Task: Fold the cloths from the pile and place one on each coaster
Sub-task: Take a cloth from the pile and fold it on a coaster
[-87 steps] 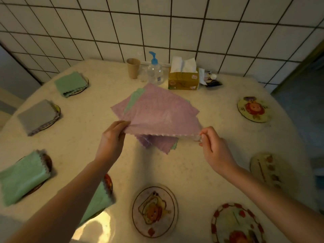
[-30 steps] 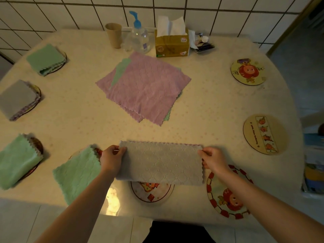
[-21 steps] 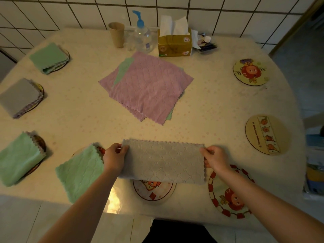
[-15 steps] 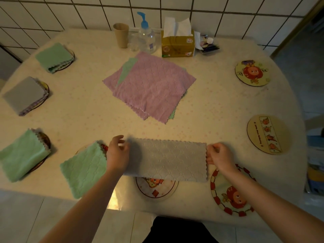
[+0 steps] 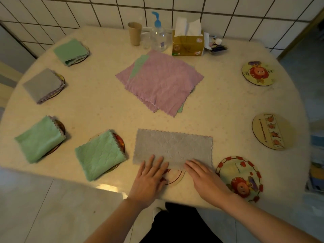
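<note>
Since the earlier frames both hands have left the short ends of the grey cloth (image 5: 172, 149) and moved to its near long edge. The left hand (image 5: 149, 179) lies flat, fingers (image 5: 152, 161) straight and spread, tips pressing on the cloth's near edge. The right hand (image 5: 205, 179) lies the same way, fingers (image 5: 192, 166) extended and resting on the same edge. Neither hand grips anything.

The grey cloth is folded once into a long rectangle and lies flat on the surface (image 5: 105, 113). Its near edge overlaps a coaster (image 5: 174, 176), which shows partly between the two hands.

Positions relative to the grey cloth:
- Just to its left: a folded green cloth (image 5: 100, 154) on a coaster.
- Farther left: a second folded green cloth (image 5: 39, 139) on a coaster.
- Far left and beyond: a folded grey cloth (image 5: 43, 85) and a third folded green cloth (image 5: 70, 50), each on a coaster.
- Directly beyond: the pile (image 5: 160, 81), with purple cloths on top and green edges showing underneath.
- Just to its right, near the right hand: a red-bordered coaster (image 5: 240, 178), uncovered.
- Farther right: a striped coaster (image 5: 270, 131) and a cartoon coaster (image 5: 257, 73), both uncovered.

Beyond the pile, against the tiled wall: a paper cup (image 5: 134, 33), a pump bottle (image 5: 158, 35) and a tissue box (image 5: 188, 42).
</note>
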Demonstrator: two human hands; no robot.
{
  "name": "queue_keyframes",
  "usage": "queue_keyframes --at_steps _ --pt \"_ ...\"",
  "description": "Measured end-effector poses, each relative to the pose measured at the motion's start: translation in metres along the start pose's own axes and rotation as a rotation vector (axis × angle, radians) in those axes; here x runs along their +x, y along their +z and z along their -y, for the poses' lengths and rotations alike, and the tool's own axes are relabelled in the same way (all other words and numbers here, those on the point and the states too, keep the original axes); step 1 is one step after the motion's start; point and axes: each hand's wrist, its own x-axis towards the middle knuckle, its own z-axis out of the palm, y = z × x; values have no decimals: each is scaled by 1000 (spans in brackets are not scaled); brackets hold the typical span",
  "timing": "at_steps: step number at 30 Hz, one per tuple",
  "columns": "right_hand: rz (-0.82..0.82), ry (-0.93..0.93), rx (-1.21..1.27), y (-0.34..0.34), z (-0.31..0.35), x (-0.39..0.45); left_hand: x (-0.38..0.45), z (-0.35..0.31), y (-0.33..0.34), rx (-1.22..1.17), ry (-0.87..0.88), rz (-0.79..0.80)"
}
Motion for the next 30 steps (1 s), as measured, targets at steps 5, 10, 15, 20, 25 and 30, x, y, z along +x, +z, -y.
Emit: queue_keyframes --at_steps 5,10,15,20,25,30 --pt "20 24 -165 -1 -16 -14 -23 29 -3 4 -98 38" --pt "-48 70 -205 8 -21 -28 -47 50 -5 -87 -260 46" --pt "-89 74 -210 2 -10 -25 -45 47 -4 -96 -322 26" --pt "-18 158 -236 -8 1 -14 -37 35 -9 -57 -390 21" --pt "-30 159 -252 -18 8 -2 -20 14 -25 -65 -486 102" --pt "-62 83 -253 -19 1 3 -4 -25 -29 -71 -425 -63"
